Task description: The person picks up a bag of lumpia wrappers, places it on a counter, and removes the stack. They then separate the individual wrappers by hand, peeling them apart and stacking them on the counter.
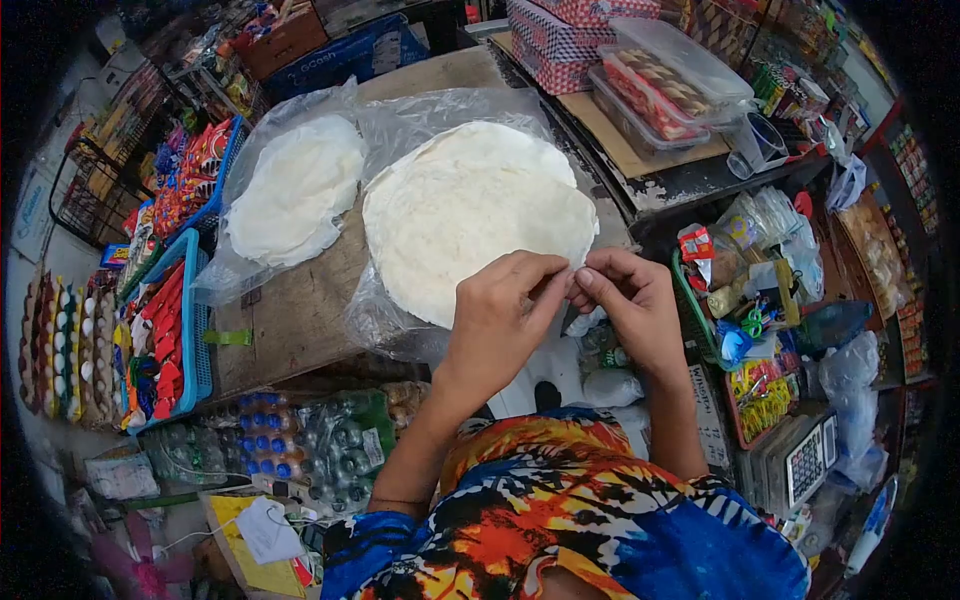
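Note:
A large stack of thin, round white sheets lies on clear plastic on the wooden table. At the stack's lower right edge, my left hand pinches the rim between thumb and fingertips. Close beside it, almost touching, my right hand is also closed at the same edge, its fingertips together; what lies between them is too small to make out. A smaller pile of white sheets rests on another plastic sheet to the left.
Blue baskets of packets stand at the left, beside egg trays. Clear plastic containers sit at the upper right. A green basket and a calculator are at the right. Bottles lie below the table edge.

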`<state>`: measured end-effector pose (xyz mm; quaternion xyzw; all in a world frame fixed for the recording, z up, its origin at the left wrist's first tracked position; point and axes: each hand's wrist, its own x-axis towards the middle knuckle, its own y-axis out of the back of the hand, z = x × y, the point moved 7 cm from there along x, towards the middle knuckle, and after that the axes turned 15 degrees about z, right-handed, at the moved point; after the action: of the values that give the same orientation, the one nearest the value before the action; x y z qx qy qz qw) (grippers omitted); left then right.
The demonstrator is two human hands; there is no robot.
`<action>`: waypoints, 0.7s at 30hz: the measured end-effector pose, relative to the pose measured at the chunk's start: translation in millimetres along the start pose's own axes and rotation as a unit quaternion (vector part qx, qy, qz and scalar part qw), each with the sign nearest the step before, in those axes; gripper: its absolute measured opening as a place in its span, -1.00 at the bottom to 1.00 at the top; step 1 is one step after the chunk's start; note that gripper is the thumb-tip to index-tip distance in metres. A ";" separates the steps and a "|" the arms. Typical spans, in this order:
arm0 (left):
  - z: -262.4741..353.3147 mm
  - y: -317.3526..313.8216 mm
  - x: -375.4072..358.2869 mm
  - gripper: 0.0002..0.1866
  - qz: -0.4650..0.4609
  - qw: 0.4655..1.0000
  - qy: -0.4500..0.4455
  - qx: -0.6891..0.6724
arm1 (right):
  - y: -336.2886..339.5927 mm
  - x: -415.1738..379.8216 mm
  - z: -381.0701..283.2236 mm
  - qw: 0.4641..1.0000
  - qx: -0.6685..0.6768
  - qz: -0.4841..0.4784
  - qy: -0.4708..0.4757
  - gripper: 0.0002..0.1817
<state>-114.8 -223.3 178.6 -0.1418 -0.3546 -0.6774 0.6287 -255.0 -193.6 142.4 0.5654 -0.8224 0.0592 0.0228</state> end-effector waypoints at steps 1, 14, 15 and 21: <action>0.7 0.1 0.2 -0.87 -0.004 1.000 0.000 0.006 | -0.4 -0.3 -0.9 1.000 -0.008 0.001 0.000 -0.86; -12.0 1.6 2.3 -0.87 -0.012 0.987 0.147 -0.059 | -0.4 1.3 -2.1 0.999 -0.039 0.015 0.019 -0.92; -12.6 1.4 2.5 -0.87 -0.011 0.987 0.148 -0.059 | -2.0 2.0 -7.4 0.998 -0.028 -0.003 0.057 -0.90; -15.7 -2.1 2.9 -0.86 -0.030 0.986 0.140 -0.085 | -4.1 2.7 -11.5 0.996 -0.011 -0.008 0.089 -0.87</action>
<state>-113.3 -235.9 168.7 -0.0885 -0.2083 -0.7367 0.6372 -252.5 -196.1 154.5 0.5646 -0.8129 0.1002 0.1024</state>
